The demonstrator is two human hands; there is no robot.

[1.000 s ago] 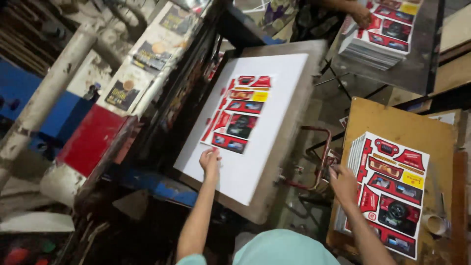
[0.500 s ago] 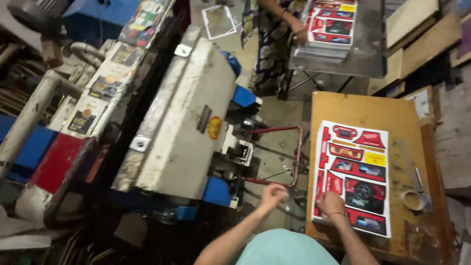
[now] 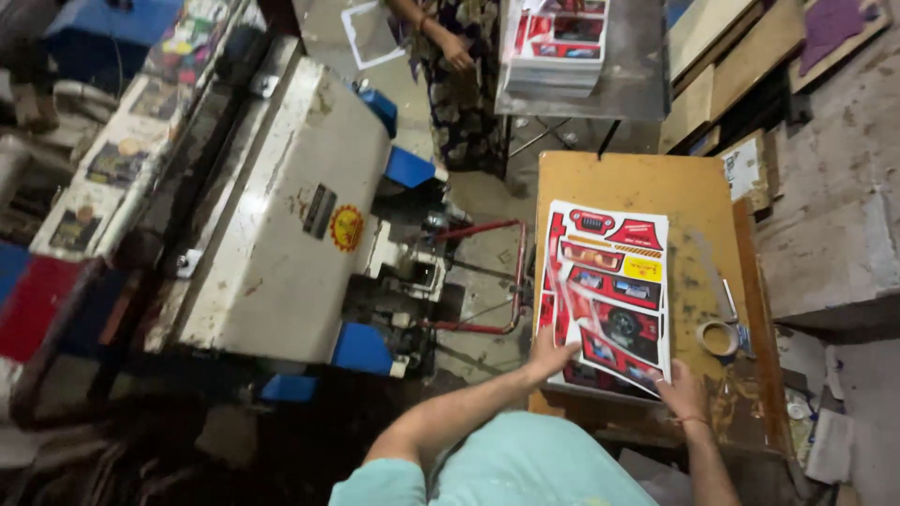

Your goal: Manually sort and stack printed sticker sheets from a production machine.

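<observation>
Head view. The left hand (image 3: 551, 353) lay at the near left edge of the stack (image 3: 607, 292) of red printed sheets, fingers together and curled onto the stack edge; whether it pinched a sheet could not be told. The right hand (image 3: 682, 394) pressed on the near right corner of the stack, fingers spread over the top sheet (image 3: 614, 309), which was lifted and blurred at its near half. The stack rested on the wooden table (image 3: 684, 187), left of centre. A tape roll (image 3: 719, 337) lay just beside the stack on its right.

No open container showed; a second stack (image 3: 559, 42) sat on a grey metal table (image 3: 637, 80) at the far side, with another person's hand (image 3: 457, 54) near it.

Against the frame half a second before, the left hand had moved from the air by the red handle (image 3: 497, 276) onto the stack, and the press (image 3: 281, 215) remained closed, its white plate facing up.

The sheet's print was too blurred to read at its near end. The person's forearms were partly cut off by the lower edge, and the far stack by the top edge. The area left of the press was cluttered and hard to make out.
</observation>
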